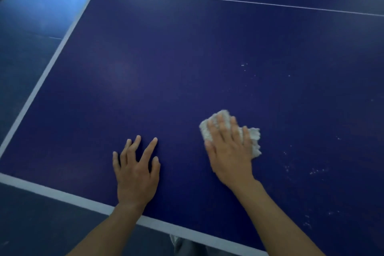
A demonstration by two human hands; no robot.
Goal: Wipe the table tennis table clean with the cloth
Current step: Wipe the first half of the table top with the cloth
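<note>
The dark blue table tennis table (166, 64) fills most of the view, with a white border along its near and left edges. My right hand (228, 149) presses flat, fingers straight, on a crumpled whitish cloth (254, 141) lying on the table's surface near the front. The cloth shows beyond my fingertips and to the right of my hand. My left hand (136, 170) rests flat on the bare table to the left, fingers spread, holding nothing. Small white specks (315, 171) dot the surface right of the cloth.
A thin white centre line (228, 0) crosses the far part of the table. The table's near left corner (2, 174) sits at the left edge of the view. A bluish floor (31, 16) lies beyond the left edge.
</note>
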